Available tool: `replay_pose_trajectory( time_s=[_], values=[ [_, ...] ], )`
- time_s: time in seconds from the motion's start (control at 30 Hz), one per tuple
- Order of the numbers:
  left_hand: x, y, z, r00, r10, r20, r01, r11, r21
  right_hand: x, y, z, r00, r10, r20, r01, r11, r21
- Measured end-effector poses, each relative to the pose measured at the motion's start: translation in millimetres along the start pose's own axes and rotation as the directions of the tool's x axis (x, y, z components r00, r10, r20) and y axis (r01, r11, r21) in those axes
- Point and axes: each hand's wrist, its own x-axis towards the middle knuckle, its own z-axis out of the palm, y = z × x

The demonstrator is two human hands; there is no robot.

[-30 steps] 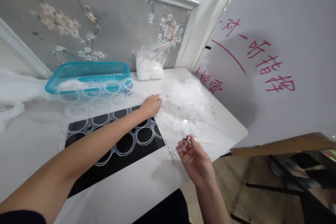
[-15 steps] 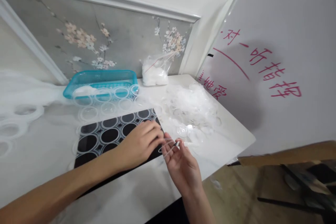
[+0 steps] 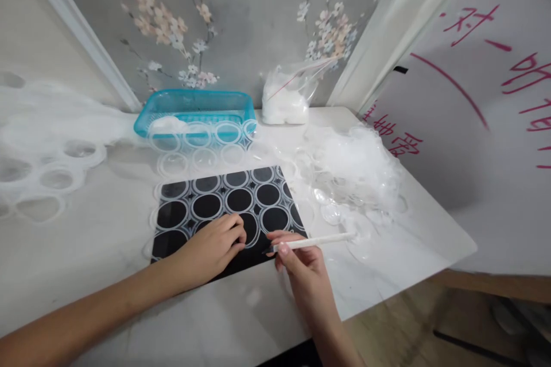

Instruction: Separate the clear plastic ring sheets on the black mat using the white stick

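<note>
White pen [image 3: 316, 241] lies level at the black mat's [image 3: 224, 215] four o'clock corner, pinched in the right hand [image 3: 301, 266], fingers pressed together. Left hand [image 3: 213, 246] rests curled on the mat. Clear discs [image 3: 357, 169] piled at two o'clock.

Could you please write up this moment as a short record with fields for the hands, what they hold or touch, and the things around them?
left hand: left hand rests palm down on the black mat, fingertips on a clear ring sheet
right hand: right hand pinches a white pen-like tool, tip pointing at the mat
mat: black, covered with rows of clear rings
right of mat: heap of clear plastic discs
behind mat: blue basket; bag of white material
surface: white table
</note>
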Motion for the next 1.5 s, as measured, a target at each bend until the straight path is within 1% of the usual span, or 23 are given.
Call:
replay_pose_trajectory(
  time_s=[0.07,0.1,0.2,0.3,0.4,0.47,0.53,0.63,0.7,0.77,0.83,0.9,1.0,1.1,1.13,1.2,1.27,1.3,1.37,1.43,1.47,1.5],
  values=[
    [3,0,-2.9,1.0,-0.002,0.02,0.003,0.999,-0.05,1,-2,0,0.999,0.026,0.04,-0.017,0.975,-0.221],
    [4,-2,-3.7,1.0,0.001,0.021,0.0,0.998,-0.068,2,-2,0,0.998,0.043,0.055,-0.024,0.954,-0.299],
    [4,-7,-2.7,1.0,0.018,-0.007,-0.019,0.996,-0.087,5,3,1,0.994,0.044,0.096,0.003,0.896,-0.443],
    [2,-8,-0.1,0.999,0.05,-0.018,-0.051,0.997,-0.053,2,10,1,0.993,0.015,0.115,0.043,0.873,-0.486],
    [4,-4,-0.4,0.996,0.091,-0.01,-0.092,0.996,-0.006,-4,10,-2,0.997,0.004,0.077,0.035,0.863,-0.504],
    [10,1,-1.3,0.991,0.131,-0.019,-0.131,0.991,0.025,-9,6,-6,0.998,-0.033,0.048,0.054,0.837,-0.544],
    [20,6,-0.7,0.98,0.196,-0.035,-0.194,0.979,0.071,-13,3,-11,0.994,-0.1,0.05,0.109,0.776,-0.621],
    [40,11,4.7,0.96,0.277,-0.039,-0.267,0.951,0.158,-14,1,-21,0.975,-0.188,0.117,0.213,0.651,-0.729],
    [52,13,9.7,0.958,0.286,0.005,-0.282,0.941,0.189,-14,3,-26,0.962,-0.209,0.174,0.266,0.594,-0.759],
    [59,15,13.3,0.959,0.278,0.054,-0.283,0.942,0.18,-12,4,-29,0.956,-0.201,0.216,0.293,0.565,-0.772],
    [63,17,13.5,0.965,0.251,0.078,-0.259,0.957,0.128,-12,5,-30,0.956,-0.187,0.228,0.294,0.56,-0.775],
    [64,19,9.7,0.976,0.198,0.085,-0.201,0.979,0.024,-10,5,-30,0.957,-0.189,0.22,0.289,0.577,-0.764],
    [66,22,-0.1,0.991,0.064,0.12,-0.041,0.982,-0.186,-8,3,-30,0.958,-0.197,0.208,0.286,0.613,-0.737],
    [70,23,-8.5,0.978,-0.078,0.193,0.15,0.907,-0.393,-5,1,-31,0.957,-0.204,0.206,0.29,0.643,-0.709],
    [72,23,-10.1,0.972,-0.106,0.211,0.193,0.871,-0.451,-4,0,-31,0.957,-0.204,0.207,0.291,0.643,-0.708],
    [76,22,-11.6,0.967,-0.13,0.217,0.229,0.813,-0.535,-2,-1,-31,0.954,-0.203,0.22,0.3,0.625,-0.721],
    [78,22,-11.6,0.967,-0.136,0.213,0.234,0.801,-0.551,-1,-2,-31,0.945,-0.223,0.24,0.327,0.605,-0.726],
    [79,22,-11.5,0.966,-0.142,0.217,0.238,0.816,-0.527,0,-2,-30,0.939,-0.239,0.248,0.343,0.6,-0.722],
    [80,23,-12.0,0.96,-0.149,0.238,0.239,0.88,-0.411,1,-2,-29,0.93,-0.256,0.263,0.367,0.601,-0.711],
    [83,23,-15.4,0.948,-0.133,0.289,0.218,0.934,-0.285,3,-1,-28,0.933,-0.231,0.278,0.361,0.607,-0.708],
    [86,23,-19.0,0.941,-0.106,0.322,0.2,0.941,-0.274,5,-1,-28,0.937,-0.206,0.282,0.349,0.613,-0.709],
    [89,23,-24.2,0.941,-0.077,0.328,0.194,0.921,-0.339,6,-1,-28,0.943,-0.183,0.279,0.331,0.622,-0.71]
  ],
)
